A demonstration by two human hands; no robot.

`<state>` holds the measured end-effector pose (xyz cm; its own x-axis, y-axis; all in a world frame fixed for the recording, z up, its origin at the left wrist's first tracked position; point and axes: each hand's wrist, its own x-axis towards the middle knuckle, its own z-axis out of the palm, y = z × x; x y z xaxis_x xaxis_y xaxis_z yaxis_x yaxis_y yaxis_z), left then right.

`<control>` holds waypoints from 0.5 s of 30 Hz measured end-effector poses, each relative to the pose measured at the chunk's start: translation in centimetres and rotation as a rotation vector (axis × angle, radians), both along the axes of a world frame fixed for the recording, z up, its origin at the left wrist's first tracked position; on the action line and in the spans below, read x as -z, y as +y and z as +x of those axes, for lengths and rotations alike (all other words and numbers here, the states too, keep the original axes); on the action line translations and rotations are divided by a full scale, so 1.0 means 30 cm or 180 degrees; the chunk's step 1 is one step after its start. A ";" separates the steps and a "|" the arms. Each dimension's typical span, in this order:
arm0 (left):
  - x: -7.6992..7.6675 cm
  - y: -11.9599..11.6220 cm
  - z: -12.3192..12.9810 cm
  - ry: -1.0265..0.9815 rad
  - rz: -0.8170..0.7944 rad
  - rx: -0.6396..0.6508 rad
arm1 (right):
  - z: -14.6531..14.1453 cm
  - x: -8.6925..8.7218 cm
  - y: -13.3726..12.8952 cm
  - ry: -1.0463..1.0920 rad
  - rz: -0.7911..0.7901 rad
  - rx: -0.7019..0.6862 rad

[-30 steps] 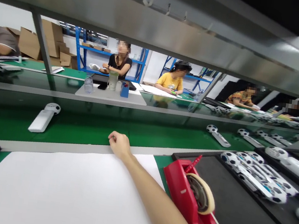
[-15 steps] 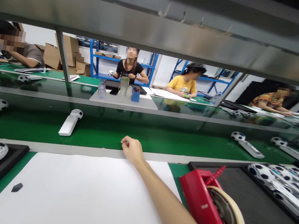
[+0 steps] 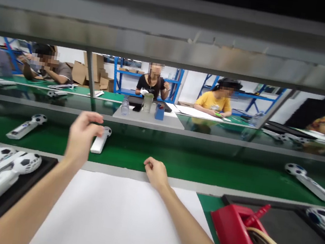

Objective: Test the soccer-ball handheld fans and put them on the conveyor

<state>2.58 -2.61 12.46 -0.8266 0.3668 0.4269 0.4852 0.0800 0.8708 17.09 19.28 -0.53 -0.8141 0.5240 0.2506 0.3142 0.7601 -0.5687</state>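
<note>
My left hand (image 3: 83, 136) is raised at the near side of the green conveyor belt, fingers bent and thumb apart, with nothing seen in it. Just beyond it a white handheld device (image 3: 98, 145) with a soccer-ball head, resembling a handheld fan, lies on the belt, its head partly covered by my fingers. My right hand (image 3: 157, 174) is at the belt's near edge, its fingers curled in and no object visible in them. Under both forearms lies a white paper sheet (image 3: 117, 217).
More ball-headed devices lie on the belt (image 3: 199, 164) and crowd a black tray (image 3: 30, 192) at left. A red tape dispenser (image 3: 234, 230) stands right, before another black tray (image 3: 286, 234). A metal beam (image 3: 173, 50) crosses overhead. Several co-workers sit opposite.
My left hand has come into view over the belt's near edge. My right hand stays curled at the belt edge. The view has turned left; the black pentagon on the paper no longer shows.
</note>
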 end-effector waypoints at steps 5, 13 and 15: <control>0.229 0.111 -0.155 0.0029 -0.1463 -0.0395 | -0.005 0.011 0.012 0.0129 -0.0013 0.0051; 0.377 0.178 -0.203 0.0078 -0.2162 -0.0409 | -0.012 0.024 0.022 0.0268 -0.0165 0.0126; 0.343 0.200 -0.237 -0.0209 -0.2163 -0.0439 | -0.014 0.025 0.025 0.0304 -0.0255 0.0144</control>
<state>-4.53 3.39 2.16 -0.9011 0.4248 0.0874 0.3795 0.6748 0.6329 16.66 20.04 -1.27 -0.7635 0.5811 0.2817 0.2888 0.6974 -0.6559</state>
